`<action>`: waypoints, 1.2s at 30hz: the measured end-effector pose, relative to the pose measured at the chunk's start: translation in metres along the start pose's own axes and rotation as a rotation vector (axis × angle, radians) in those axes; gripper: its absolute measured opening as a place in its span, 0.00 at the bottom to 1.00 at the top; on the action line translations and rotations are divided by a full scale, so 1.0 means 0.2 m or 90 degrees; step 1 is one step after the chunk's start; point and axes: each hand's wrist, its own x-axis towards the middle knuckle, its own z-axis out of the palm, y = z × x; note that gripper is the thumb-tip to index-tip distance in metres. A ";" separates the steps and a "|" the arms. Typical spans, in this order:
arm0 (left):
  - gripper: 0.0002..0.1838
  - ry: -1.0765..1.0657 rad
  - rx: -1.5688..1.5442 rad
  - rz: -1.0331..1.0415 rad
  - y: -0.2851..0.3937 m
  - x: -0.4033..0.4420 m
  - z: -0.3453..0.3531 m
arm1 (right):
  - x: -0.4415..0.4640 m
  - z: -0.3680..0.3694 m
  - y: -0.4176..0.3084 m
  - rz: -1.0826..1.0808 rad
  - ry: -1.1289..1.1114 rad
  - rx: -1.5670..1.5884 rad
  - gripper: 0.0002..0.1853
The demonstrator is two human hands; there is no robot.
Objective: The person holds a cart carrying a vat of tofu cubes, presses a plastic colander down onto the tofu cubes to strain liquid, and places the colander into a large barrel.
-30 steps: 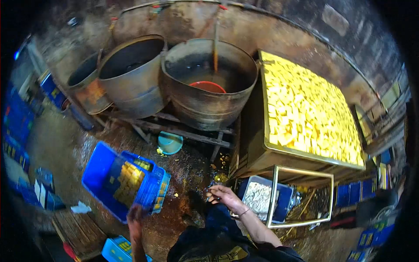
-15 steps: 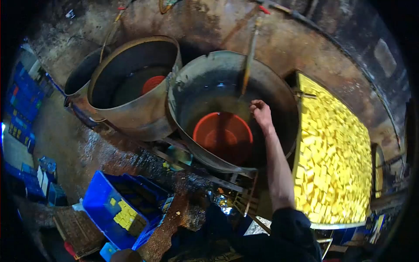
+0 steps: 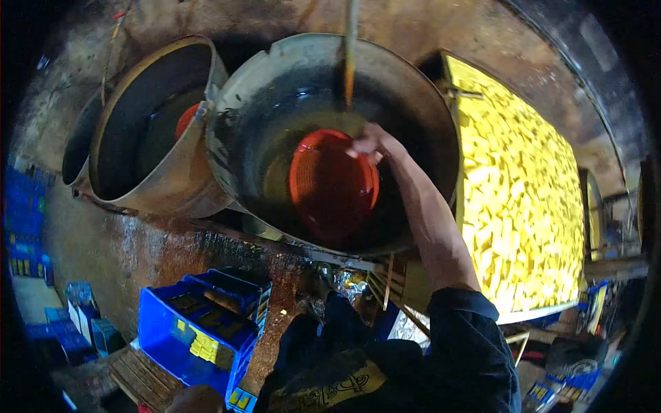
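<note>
- The red basin (image 3: pixel 330 189) is inside the large metal vat (image 3: pixel 296 62), closer to the front edge of the vat than to its back edge. It looks tilted, and its lower part falls into dark shadow.
- The right hand (image 3: pixel 370 144) reaches in over the front right edge of the vat. Its fingers are bent narrowly at the upper right rim of the basin — the picture is blurred here, so I cannot tell whether they grip this rim or only touch it.
- The left hand (image 3: pixel 196 399) appears only as a blurred round shape at the bottom of the view; I cannot tell its grip.
- A thin pipe (image 3: pixel 349 76) comes down over the back edge of the vat and ends above its inside.
- A second vat (image 3: pixel 162 186) stands just beside, on the left, with a red object (image 3: pixel 184 122) near its right wall.
- On the right, a wide bin (image 3: pixel 537 311) full of yellow pieces (image 3: pixel 516 199) has its left edge near the vat.
- On the wet floor (image 3: pixel 144 241) there is a blue crate (image 3: pixel 153 330) — some yellow blocks (image 3: pixel 204 347) lie towards its right edge.
</note>
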 end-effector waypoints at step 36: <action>0.38 0.102 -0.059 -0.530 -2.46 1.39 1.13 | -2.73 -0.25 1.85 0.161 0.795 0.677 0.17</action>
